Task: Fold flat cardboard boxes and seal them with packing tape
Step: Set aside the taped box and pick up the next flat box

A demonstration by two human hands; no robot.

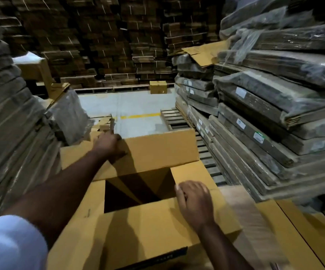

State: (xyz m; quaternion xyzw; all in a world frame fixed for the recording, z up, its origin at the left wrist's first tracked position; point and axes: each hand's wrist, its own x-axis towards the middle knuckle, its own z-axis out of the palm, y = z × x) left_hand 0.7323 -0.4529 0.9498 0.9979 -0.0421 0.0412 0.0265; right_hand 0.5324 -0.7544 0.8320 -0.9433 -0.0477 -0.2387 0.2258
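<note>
At the bottom of the frame, the near flap of the cardboard box is already folded inward and lies roughly flat. The right hand, right of centre, rests on it with the fingers curled over its inner edge, pressing it down. The box fills the lower middle, its dark opening showing between 4 flaps. To the right, a side flap lies folded in.

Further up, the left hand, left of centre, grips the left end of the far flap, which stands nearly upright; motion blur hides how its fingers lie.

This looks like the flap-closing step. Next, the far flap likely needs pulling down toward the near one so their edges meet, then taping; no tape shows.

Beyond, wrapped stacks of flat cardboard fill the right, a pallet sits on the grey floor, and 1 small closed box stands at upper centre.
</note>
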